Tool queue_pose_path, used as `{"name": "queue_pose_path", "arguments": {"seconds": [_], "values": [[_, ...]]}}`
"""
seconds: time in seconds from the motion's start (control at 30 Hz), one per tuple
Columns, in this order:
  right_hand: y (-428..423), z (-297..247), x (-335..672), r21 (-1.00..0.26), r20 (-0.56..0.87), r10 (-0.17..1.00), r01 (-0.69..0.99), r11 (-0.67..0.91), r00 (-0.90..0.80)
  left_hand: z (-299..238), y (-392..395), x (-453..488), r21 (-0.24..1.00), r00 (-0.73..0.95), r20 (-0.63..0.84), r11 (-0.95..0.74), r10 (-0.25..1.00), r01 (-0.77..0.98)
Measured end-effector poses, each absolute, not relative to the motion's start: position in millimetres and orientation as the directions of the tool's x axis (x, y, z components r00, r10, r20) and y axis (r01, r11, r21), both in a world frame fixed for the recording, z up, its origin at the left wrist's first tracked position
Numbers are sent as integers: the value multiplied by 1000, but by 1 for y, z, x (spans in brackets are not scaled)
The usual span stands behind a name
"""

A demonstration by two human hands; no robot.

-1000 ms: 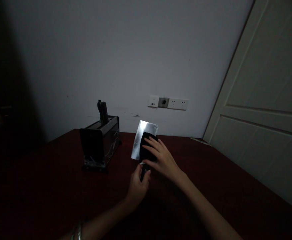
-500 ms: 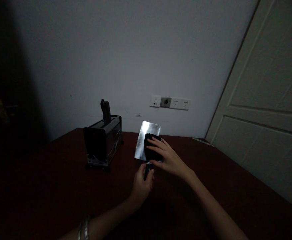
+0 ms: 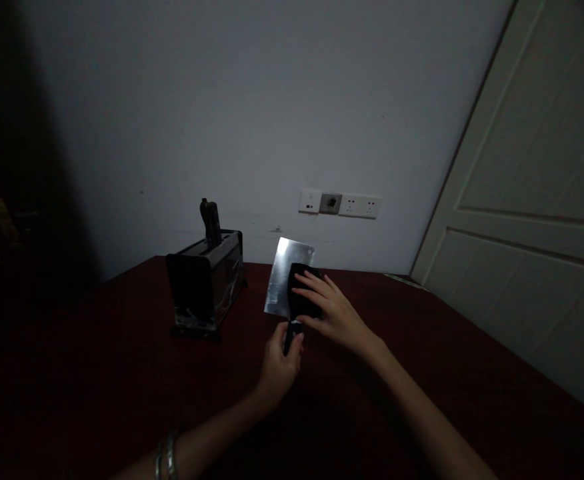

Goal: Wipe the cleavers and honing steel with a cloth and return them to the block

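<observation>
My left hand (image 3: 279, 367) is closed around the black handle of a cleaver (image 3: 285, 267). Its broad, shiny blade points up and away from me, above the table. Against the right part of the blade lies a black cloth (image 3: 299, 300), its exact kind hard to make out in the dim light. Over that cloth my right hand (image 3: 335, 310) rests with its fingers spread, pressing it to the blade. The cloth and the right fingers cover the blade's lower right part. A bracelet (image 3: 167, 457) circles my left wrist.
On the dark red table (image 3: 372, 387), a knife block (image 3: 207, 280) stands to the left with black-handled tools (image 3: 212, 223) upright in it. Wall sockets (image 3: 339, 204) are set in the wall behind. A white panelled door (image 3: 522, 220) is at the right.
The cleaver and both hands have shifted slightly up and to the left. My left hand keeps hold of the handle, and my right hand stays on the black cloth.
</observation>
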State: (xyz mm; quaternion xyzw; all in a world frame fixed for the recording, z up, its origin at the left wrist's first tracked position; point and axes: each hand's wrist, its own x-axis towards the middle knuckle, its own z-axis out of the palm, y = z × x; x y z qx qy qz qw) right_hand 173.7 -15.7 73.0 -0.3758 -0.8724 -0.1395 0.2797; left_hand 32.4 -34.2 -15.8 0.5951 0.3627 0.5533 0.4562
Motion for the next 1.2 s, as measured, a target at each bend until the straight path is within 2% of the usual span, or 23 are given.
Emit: {"name": "queue_pose_path", "arguments": {"seconds": [0.17,0.37,0.6,0.9,1.2], "values": [[-16,70,166,27,635,569,752,659,-522,-19,-33,32,942,120,333,-326,935,-75],[-17,76,174,26,589,563,710,704,-580,-15,-33,31,939,146,342,-331,928,-98],[-16,68,163,7,641,579,759,651,-503,-21,-33,32,942,143,333,-322,932,-96],[-22,81,173,-10,561,579,695,719,-591,-14,-38,33,944,156,327,-314,932,-99],[-21,73,162,31,652,550,743,668,-522,-20,-35,31,934,137,356,-349,924,-76]]}}
